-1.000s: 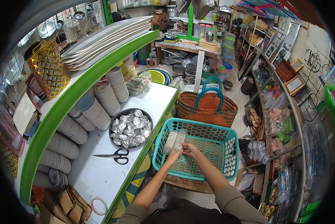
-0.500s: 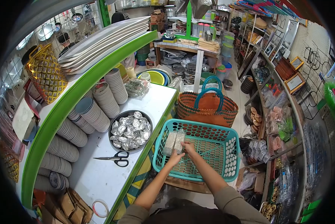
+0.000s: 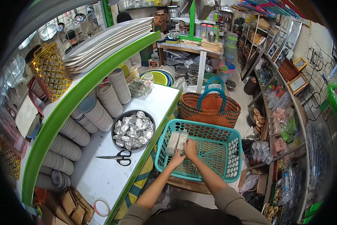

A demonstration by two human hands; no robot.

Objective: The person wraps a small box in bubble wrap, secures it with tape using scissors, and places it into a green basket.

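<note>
Two pale wrapped packets (image 3: pixel 176 141) lie side by side at the left end of a teal plastic basket (image 3: pixel 233 175). At their lower end is my left hand (image 3: pixel 177 159), its fingers closed on the near edge of the packets. My right hand (image 3: pixel 190 149) touches the right packet's side, with the fingers bent; what its fingertips hold, if anything, is hidden. On the white shelf to the left, a dark round pan (image 3: pixel 154 123) holds several crumpled silver foil pieces, with black-handled scissors (image 3: pixel 120 158) below it.
Stacked cups (image 3: pixel 96 112) line the white shelf (image 3: pixel 97 178), and white trays (image 3: pixel 108 43) sit above. Behind the basket stands an orange woven bag (image 3: pixel 209 108). Goods shelves run along the right. Cardboard (image 3: pixel 72 206) and a tape roll (image 3: pixel 101 208) are at lower left.
The view has shifted slightly. My right hand has moved a little up around the right packet's side, and its fingers are more hidden. The packets remain in the same place.
</note>
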